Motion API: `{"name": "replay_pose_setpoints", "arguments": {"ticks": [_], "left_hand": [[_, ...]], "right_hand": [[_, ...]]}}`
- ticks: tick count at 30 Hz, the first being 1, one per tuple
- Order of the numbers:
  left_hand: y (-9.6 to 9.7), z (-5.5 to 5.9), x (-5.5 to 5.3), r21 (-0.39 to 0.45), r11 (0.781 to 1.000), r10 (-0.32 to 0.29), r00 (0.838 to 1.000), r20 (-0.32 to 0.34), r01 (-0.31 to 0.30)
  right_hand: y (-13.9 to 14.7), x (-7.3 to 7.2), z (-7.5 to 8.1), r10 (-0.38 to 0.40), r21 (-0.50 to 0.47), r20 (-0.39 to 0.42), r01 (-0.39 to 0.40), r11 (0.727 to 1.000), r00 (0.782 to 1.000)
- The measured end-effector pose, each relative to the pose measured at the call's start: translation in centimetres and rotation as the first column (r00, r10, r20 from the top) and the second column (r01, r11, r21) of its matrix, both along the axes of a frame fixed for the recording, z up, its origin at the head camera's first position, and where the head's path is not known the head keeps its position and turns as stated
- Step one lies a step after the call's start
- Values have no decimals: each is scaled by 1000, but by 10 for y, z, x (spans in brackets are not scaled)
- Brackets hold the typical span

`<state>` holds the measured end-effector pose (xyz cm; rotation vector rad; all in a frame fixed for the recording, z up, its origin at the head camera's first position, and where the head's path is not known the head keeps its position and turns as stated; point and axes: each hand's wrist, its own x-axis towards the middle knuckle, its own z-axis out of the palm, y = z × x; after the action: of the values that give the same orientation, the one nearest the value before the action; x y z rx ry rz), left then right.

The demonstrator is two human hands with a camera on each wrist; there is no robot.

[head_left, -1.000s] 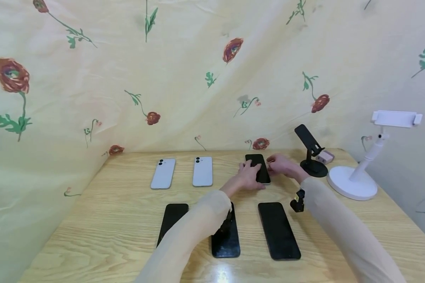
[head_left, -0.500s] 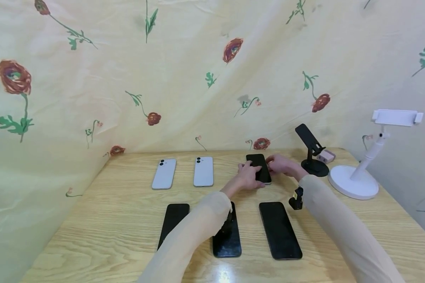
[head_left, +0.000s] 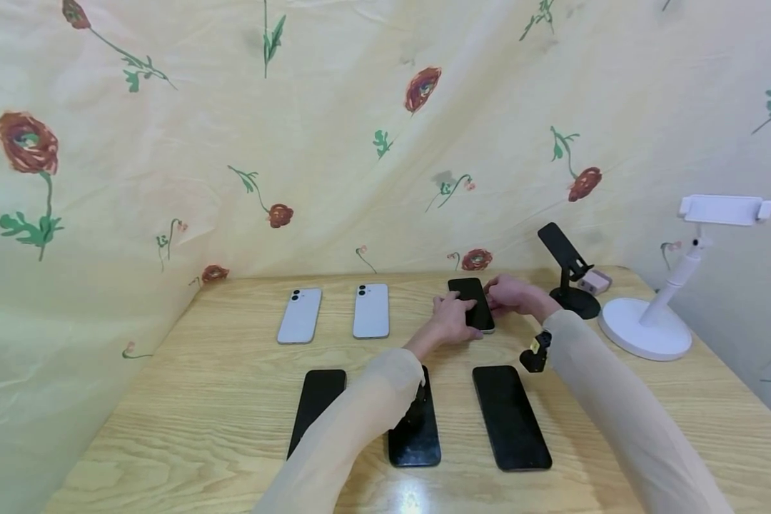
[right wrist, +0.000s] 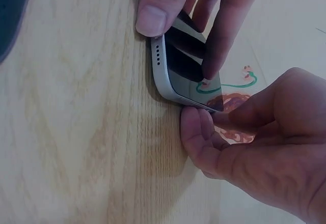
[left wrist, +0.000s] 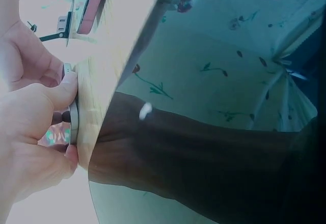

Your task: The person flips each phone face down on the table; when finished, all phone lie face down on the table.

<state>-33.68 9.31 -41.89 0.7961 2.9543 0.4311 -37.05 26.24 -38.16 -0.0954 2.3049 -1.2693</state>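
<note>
At the back of the wooden table lies a smartphone (head_left: 470, 288), its dark screen up and its rim silvery. My left hand (head_left: 451, 320) spans it from the near left, with the thumb at the bottom edge and fingertips on the screen. My right hand (head_left: 515, 295) is at the long right edge, thumb and curled fingers pinching there. In the right wrist view, the left thumb (right wrist: 153, 20) presses beside the speaker holes of the silver rim (right wrist: 162, 74). The right fingertips (right wrist: 192, 122) meet the phone's side just around the corner.
Two white phones (head_left: 299, 316) lie back up to the left. Nearer are several black phones (head_left: 512, 421), partly under my left sleeve. A black phone stand (head_left: 567, 268), a small charger (head_left: 595, 282) and a white stand (head_left: 649, 328) occupy the right. Floral cloth (head_left: 334, 143) hangs behind.
Both hands stay at the same phone with almost no motion. The right wrist shifts slightly, and the whole view drifts a little.
</note>
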Motion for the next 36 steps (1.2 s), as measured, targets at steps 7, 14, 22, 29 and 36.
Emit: {"name": "replay_pose_setpoints", "arguments": {"ticks": [7, 14, 22, 29, 36], "left_hand": [[-1, 1, -1, 10, 1000, 6, 1000, 18, -6], [-3, 2, 0, -2, 1000, -6, 999, 39, 6], [-6, 4, -1, 61, 998, -25, 998, 63, 21], [-12, 4, -1, 160, 987, -35, 994, 107, 18], [-15, 5, 2, 216, 976, -32, 989, 143, 1]], "right_hand": [[2, 0, -4, -37, -34, -9, 37, 999, 999], [5, 5, -8, -27, -89, -21, 25, 996, 999], [9, 6, -4, 2, -122, -29, -5, 992, 1000], [10, 7, 2, 22, -111, -57, -28, 993, 998], [10, 7, 4, 41, -131, -63, -49, 990, 997]]}}
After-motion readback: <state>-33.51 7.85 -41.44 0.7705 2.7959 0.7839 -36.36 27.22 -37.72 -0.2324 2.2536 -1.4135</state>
